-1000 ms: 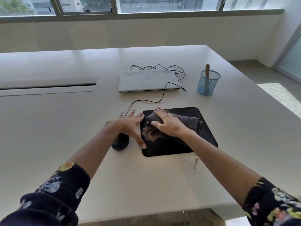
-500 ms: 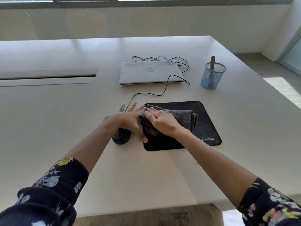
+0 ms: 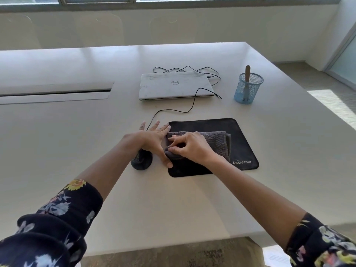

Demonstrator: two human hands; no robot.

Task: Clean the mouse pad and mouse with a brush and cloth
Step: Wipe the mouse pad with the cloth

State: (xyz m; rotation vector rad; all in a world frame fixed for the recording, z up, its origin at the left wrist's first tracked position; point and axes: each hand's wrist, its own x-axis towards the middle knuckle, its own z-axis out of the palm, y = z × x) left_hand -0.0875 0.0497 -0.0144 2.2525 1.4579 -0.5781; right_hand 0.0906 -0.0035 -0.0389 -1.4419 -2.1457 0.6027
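Wiping the mouse pad (image 3: 221, 128) looks like the step in hand, judging by the folded grey cloth (image 3: 213, 143) lying across the pad's middle, just right of the frame's centre. The right hand (image 3: 192, 149) has its fingers curled, pinching the cloth's left end between thumb and fingertips. The left hand (image 3: 152, 137) lies flat with straight, spread fingers and grasps nothing; it sits at the pad's left edge, the thumb reaching down along that edge. The mouse (image 3: 141, 162) sits off the pad on the table (image 3: 77, 132), just left of it and partly hidden beneath the left wrist, and neither hand is working on it. The brush (image 3: 247, 73) stands handle-up in a blue mesh cup (image 3: 248, 91) at the upper right, well apart from both hands. Whether brushing is done or yet to come cannot be told. By my reading the task is somewhere in its middle: the pad is being attended to, and the mouse seems left to clean. By count there is one mouse pad, one mouse, one cloth, one brush, one cup and one closed laptop (image 3: 175, 85) above centre. The thin black mouse cable (image 3: 192, 105) runs up toward the laptop, and more black cable loops behind it.
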